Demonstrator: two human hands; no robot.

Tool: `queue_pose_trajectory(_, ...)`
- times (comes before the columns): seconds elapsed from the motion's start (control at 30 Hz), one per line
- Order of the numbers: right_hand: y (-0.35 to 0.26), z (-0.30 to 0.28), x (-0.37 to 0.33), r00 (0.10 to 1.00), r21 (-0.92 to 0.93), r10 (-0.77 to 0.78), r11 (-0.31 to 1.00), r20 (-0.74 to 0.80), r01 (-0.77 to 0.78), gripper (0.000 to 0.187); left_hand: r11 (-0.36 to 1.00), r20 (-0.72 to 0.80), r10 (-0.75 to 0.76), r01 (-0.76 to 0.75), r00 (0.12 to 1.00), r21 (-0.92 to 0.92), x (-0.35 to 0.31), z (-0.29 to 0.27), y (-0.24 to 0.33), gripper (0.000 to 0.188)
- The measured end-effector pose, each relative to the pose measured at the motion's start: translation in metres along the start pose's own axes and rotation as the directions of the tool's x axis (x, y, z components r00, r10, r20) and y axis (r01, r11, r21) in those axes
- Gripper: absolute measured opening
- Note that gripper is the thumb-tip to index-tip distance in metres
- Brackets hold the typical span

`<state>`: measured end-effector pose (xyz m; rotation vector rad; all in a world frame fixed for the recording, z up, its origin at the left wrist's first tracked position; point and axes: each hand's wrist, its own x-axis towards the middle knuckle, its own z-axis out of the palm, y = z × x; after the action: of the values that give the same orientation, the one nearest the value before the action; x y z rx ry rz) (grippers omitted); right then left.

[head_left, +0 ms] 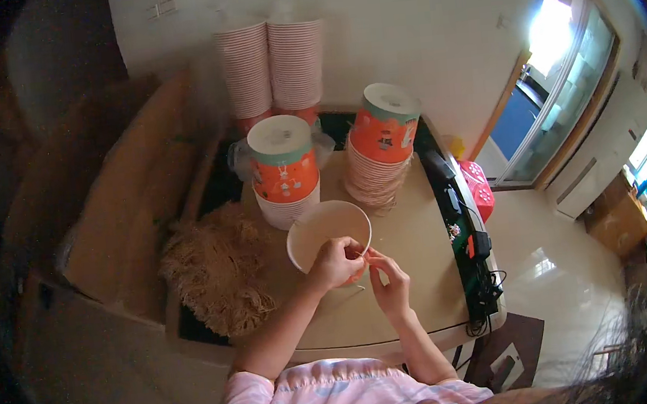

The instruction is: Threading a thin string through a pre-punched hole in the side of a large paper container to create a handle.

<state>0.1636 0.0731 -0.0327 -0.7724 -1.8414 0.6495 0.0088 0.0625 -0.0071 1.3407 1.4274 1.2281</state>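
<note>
Left hand (338,262) and right hand (388,277) meet, pinching the near-right rim of an open white paper bucket (318,229); tan strands (218,273) lie left on the table (431,289).

on my left i see a large brown cardboard box (128,211), and a pale wall (431,23) on the far side. a black adapter (482,245) sits at the right edge of my table (429,270); farther right, a glass door (577,95) and wooden cabinet (616,222).

Smooth paper tub (314,232), rough fibrous twine (218,276), matt cardboard (129,219), glossy floor (531,249)
</note>
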Motion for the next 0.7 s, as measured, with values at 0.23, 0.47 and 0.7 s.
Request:
queue_pose_trajectory(0.23,0.003,-0.004,0.003,0.999,-0.022,-0.016,1.000,-0.032,0.016,0.027,0.992,-0.034,0.014,-0.009,0.999,0.128,0.004,0.007,0.005,0.018)
queue_pose_trajectory(0.47,0.009,0.000,0.010,0.994,0.009,0.036,0.999,-0.103,-0.035,0.018,0.996,0.007,-0.032,0.031,0.999,0.080,-0.001,0.008,0.009,0.015)
queue_pose_trajectory(0.7,0.022,-0.003,-0.007,0.931,0.185,0.363,0.918,-0.032,-0.351,0.014,0.972,-0.097,0.057,-0.033,0.994,0.232,-0.005,0.002,0.017,0.014)
